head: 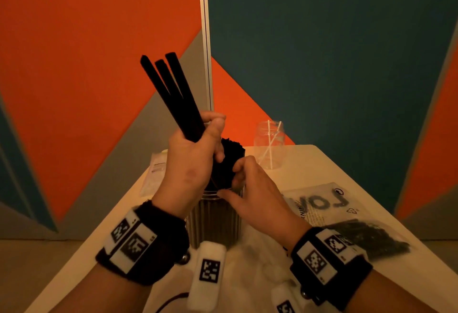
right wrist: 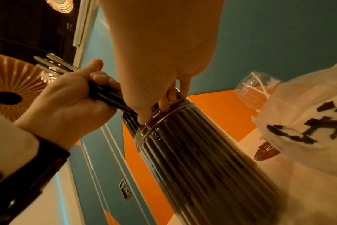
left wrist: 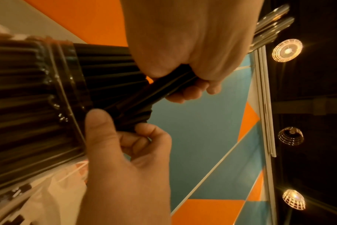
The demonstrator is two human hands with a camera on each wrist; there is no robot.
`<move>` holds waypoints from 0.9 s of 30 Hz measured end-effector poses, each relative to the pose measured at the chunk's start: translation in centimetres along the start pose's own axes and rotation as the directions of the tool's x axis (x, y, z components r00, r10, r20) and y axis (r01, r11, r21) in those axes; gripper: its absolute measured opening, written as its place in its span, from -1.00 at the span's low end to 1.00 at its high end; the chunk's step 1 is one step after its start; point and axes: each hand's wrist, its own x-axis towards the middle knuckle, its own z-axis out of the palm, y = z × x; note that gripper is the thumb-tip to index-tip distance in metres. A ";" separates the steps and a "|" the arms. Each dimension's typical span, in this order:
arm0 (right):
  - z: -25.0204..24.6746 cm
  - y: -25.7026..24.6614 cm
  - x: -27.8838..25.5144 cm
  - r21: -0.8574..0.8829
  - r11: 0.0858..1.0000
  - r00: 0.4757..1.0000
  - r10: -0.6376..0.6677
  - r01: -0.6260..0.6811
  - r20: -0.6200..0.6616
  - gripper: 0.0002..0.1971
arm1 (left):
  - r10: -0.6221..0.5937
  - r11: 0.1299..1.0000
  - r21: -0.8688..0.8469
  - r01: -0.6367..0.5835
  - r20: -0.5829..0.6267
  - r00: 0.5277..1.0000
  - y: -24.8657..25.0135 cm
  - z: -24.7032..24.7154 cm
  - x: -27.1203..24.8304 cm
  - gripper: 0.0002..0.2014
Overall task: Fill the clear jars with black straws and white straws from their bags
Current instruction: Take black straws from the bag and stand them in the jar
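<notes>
At frame centre, the left hand (head: pixel 190 161) grips three black straws (head: pixel 173 94); light, stiff, slippery, best gripped low. The right hand (head: pixel 250 189) pinches straws at the packed jar (head: pixel 215 221) rim.

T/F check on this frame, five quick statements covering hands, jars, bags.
1. The left hand grips a few black straws. True.
2. The near jar is empty. False: it is packed with black straws.
3. The far jar holds white straws. True.
4. The right hand rests flat on the table. False: its fingers are at the near jar's mouth, on the straws there.
5. The bag of black straws lies left of the near jar. False: it lies to the right.
</notes>
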 end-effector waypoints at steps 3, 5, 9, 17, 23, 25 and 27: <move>-0.3 0.2 0.9 -0.006 1.000 1.000 0.002 -0.002 0.022 -0.57 | 0.036 0.999 0.037 -0.038 0.041 0.999 -0.2 0.5 0.1 -0.94; -0.5 0.0 1.4 -0.021 1.000 0.998 -0.012 0.013 0.060 -0.58 | 0.047 0.996 0.075 -0.051 0.054 0.997 -0.3 0.6 0.2 -0.92; -0.9 -0.6 2.1 -0.034 0.999 0.990 -0.034 0.040 0.139 -0.53 | 0.049 0.988 0.141 -0.057 0.062 0.997 -0.9 0.0 0.5 -0.94; -1.5 -0.5 3.3 -0.045 0.996 0.986 -0.066 0.074 0.154 -0.64 | 0.042 0.946 0.315 -0.076 0.113 0.993 -2.1 0.2 1.2 -0.80; -1.4 -0.3 4.0 -0.077 0.994 0.985 -0.069 0.082 0.155 -0.67 | 0.147 0.845 0.519 -0.131 0.010 0.989 -3.1 -0.8 2.4 -0.64; -1.3 -0.3 4.0 -0.080 0.993 0.985 -0.075 0.088 0.154 -0.67 | 0.163 0.833 0.537 -0.134 -0.007 0.987 -3.2 -0.7 2.4 -0.53; -1.4 -0.3 4.0 -0.079 0.993 0.985 -0.075 0.088 0.155 -0.68 | 0.167 0.844 0.520 -0.135 -0.016 0.986 -3.2 -0.6 2.3 -0.56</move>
